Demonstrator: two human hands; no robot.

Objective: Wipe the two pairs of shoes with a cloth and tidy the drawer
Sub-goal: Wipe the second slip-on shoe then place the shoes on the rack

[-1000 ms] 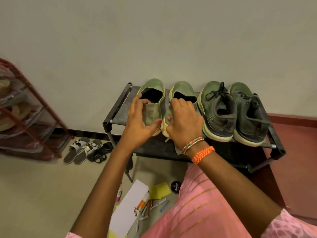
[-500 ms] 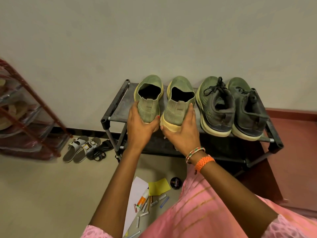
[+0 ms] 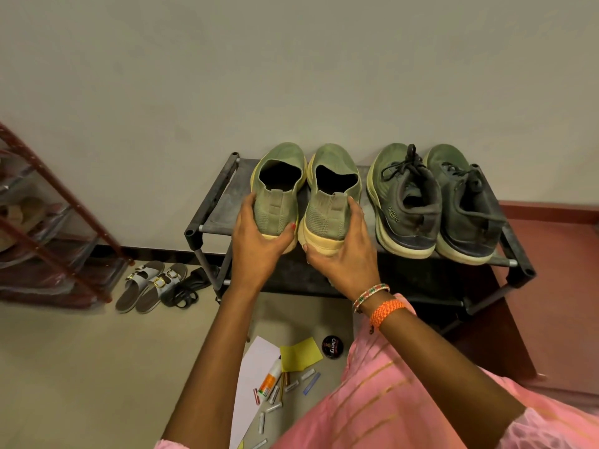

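**Holding both slip-on heels on the black rack**

Gripping is two-handed. Left hand [image 3: 259,246] curls around the heel of the left slip-on shoe [image 3: 278,192]: fingers on its outer side, thumb under the pale sole at the back. Right hand [image 3: 343,254] curls around the heel of the right slip-on shoe [image 3: 334,196]: thumb at the sole edge, fingers up its outer side. Both grips are clamped on the shoes.

Landmark: black shoe rack [image 3: 214,202], standing against the wall.
- Slip-on pair: on the rack's top shelf, left half, toes toward the wall, the two shoes just beside each other.
- Dark lace-up pair [image 3: 434,202]: same shelf, right half, near the slip-ons, laces loose.
- No cloth visible in either hand.

Floor in front of the rack: white paper sheet [image 3: 256,367], yellow note [image 3: 299,353], round black polish tin [image 3: 331,346], glue tube [image 3: 269,380], small scattered sticks.

Left of the rack: pair of buckled sandals [image 3: 150,285] on the floor, then a red wire rack [image 3: 61,202] further out.
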